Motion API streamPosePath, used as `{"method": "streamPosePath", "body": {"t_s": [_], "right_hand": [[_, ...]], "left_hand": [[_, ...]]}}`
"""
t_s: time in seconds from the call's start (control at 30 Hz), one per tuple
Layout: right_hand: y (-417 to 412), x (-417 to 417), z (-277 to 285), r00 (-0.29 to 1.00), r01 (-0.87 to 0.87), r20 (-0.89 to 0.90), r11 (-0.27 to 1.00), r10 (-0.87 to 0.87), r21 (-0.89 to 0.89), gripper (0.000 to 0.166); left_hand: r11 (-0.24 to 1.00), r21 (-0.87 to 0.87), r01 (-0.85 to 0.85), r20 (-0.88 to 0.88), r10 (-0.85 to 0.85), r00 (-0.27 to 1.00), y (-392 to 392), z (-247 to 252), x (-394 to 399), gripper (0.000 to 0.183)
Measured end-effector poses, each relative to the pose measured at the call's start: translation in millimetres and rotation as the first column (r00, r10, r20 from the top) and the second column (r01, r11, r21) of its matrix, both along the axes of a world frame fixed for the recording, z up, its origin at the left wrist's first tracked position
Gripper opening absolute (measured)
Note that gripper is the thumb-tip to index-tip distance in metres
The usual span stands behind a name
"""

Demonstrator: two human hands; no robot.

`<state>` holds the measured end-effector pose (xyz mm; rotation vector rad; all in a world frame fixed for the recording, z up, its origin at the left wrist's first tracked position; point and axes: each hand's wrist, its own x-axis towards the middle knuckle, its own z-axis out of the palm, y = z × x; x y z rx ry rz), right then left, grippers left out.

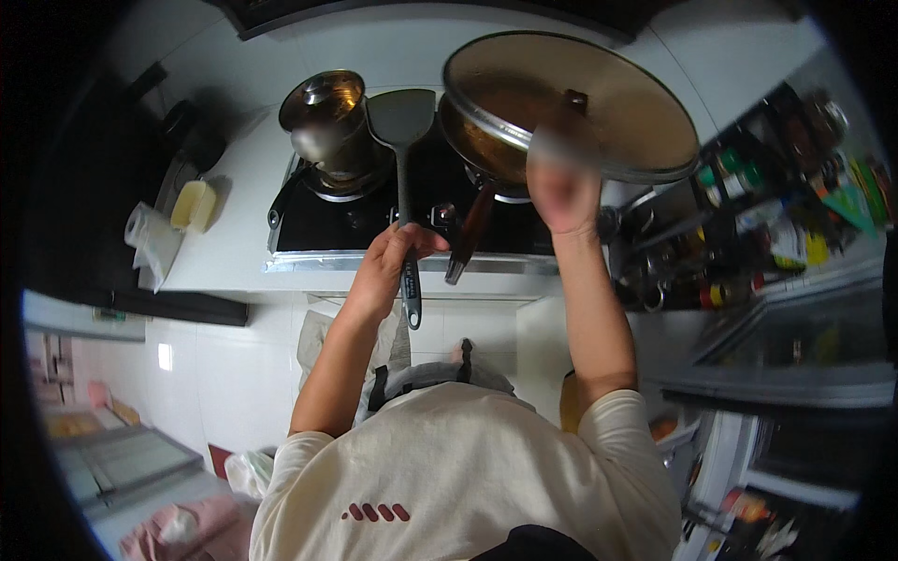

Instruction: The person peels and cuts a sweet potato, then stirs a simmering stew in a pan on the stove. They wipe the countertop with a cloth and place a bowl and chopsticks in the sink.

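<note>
My left hand [401, 256] grips the handle of a grey spatula [403, 119], its broad blade raised between two pans over the black gas stove [358, 224]. My right hand [565, 182], partly blurred, holds a large glass lid [645, 105] with a metal rim, tilted above a wok [484, 151]. The lid hides much of the wok, and what lies inside cannot be made out. The wok's dark brown handle [471, 235] points towards me. At the left burner stands a lidded metal saucepan [344, 151] with a black handle.
On the counter at left are a paper towel roll [151, 235], a pale yellow container [193, 206] and a dark appliance [193, 137]. To the right, a dark rack [761, 140] holds jars and packets. Cabinets edge the left side, and a range hood [435, 10] spans the top.
</note>
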<state>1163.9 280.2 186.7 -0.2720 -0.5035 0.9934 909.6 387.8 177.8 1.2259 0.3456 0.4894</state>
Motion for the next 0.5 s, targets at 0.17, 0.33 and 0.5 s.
{"method": "streamPosePath", "body": {"t_s": [0.17, 0.33, 0.5], "right_hand": [[-26, -101, 0, 0.960, -0.111, -0.226, 0.967, 0.164, 0.228, 0.011], [-66, -210, -12, 0.862, 0.001, -0.477, 0.942, 0.168, 0.335, 0.016], [-143, -311, -35, 0.904, 0.301, -0.372, 0.932, -0.211, 0.202, 0.024]], "left_hand": [[0.987, 0.086, 0.135, 0.016, -0.137, 0.990, 17, -7, -38, 0.040], [0.957, 0.078, 0.278, 0.056, -0.283, 0.958, 23, -23, -77, 0.038], [0.880, -0.097, 0.465, 0.061, -0.461, 0.885, -9, -16, -98, 0.029]]}}
